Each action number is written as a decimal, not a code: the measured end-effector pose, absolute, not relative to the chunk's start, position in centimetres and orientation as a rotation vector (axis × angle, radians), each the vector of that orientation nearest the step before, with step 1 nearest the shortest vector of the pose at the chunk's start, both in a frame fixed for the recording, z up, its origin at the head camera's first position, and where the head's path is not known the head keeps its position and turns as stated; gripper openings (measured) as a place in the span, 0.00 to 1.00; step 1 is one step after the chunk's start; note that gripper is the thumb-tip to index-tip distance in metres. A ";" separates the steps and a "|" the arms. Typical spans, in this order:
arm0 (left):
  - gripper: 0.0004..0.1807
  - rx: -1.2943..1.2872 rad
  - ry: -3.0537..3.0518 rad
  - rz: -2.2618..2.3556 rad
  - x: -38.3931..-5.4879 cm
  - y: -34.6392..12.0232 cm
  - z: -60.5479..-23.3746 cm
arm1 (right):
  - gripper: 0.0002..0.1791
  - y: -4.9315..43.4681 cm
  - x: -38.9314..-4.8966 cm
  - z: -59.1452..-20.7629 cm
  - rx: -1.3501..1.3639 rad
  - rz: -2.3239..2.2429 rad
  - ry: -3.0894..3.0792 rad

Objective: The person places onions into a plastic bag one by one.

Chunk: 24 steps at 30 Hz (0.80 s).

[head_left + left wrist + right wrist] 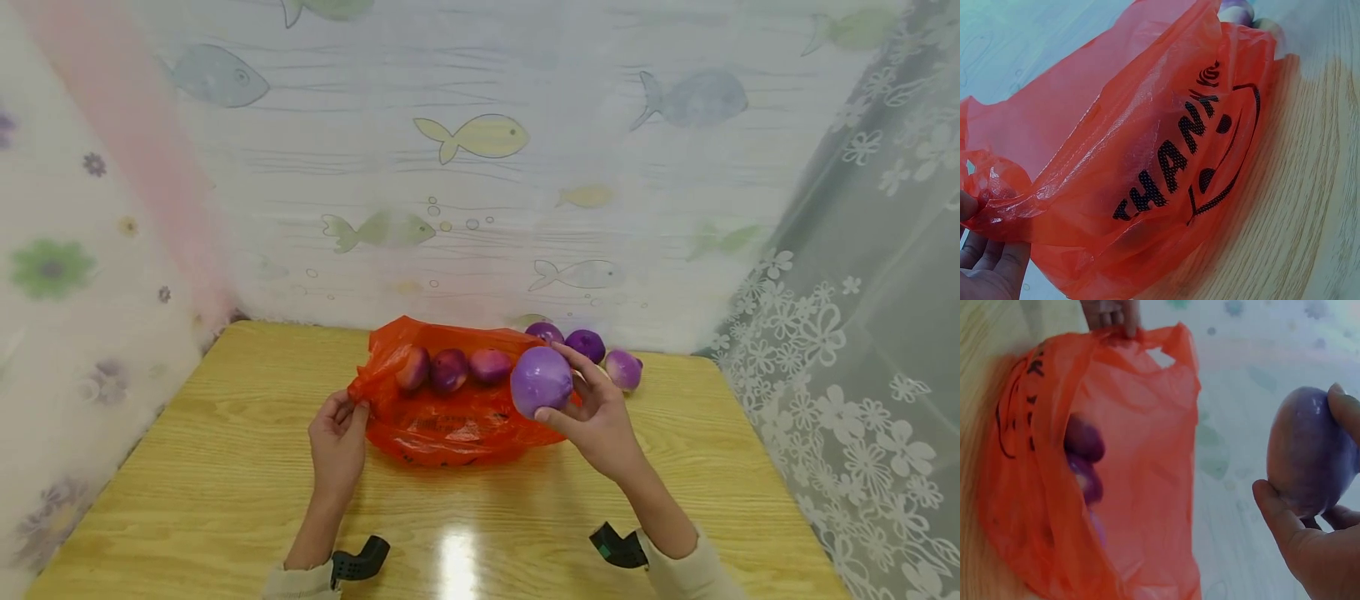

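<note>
I had a wooden table (217, 467) before me, light (457, 567) glinting on it. Behind it I saw a pale sheet (360, 183) printed with fish (491, 137), a flowered sheet (45, 342) on my left and white-flowered lace (862, 446) on my right.

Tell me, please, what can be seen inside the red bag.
Three round purple vegetables show in a row inside the red bag. The bag's near side covers its bottom, so I cannot tell whether more lie down there.
</note>
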State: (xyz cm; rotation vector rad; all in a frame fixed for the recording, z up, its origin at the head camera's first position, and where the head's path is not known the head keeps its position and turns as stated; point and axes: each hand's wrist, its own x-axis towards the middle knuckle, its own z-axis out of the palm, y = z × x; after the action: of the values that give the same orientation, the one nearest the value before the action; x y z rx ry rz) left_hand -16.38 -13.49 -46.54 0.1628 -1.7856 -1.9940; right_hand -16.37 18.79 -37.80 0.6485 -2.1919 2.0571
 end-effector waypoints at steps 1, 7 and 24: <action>0.10 0.164 -1.790 -1.990 -16.4 -13.5 -46.6 | 0.42 18.5 -16.4 -37.8 0.657 2.052 -2.198; 0.10 0.163 -1.802 -1.975 -16.4 -13.5 -46.7 | 0.44 16.9 -16.7 -38.4 0.657 2.087 -2.216; 0.11 0.198 -1.850 -1.966 -16.3 -13.4 -46.5 | 0.42 11.8 -17.7 -39.9 0.626 2.017 -2.380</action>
State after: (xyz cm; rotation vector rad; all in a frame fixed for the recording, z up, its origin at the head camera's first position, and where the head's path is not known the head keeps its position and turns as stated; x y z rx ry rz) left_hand -16.35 -13.41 -46.54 0.1975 -1.8502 -1.9660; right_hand -17.73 11.76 -39.89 0.6264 -2.3795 2.0166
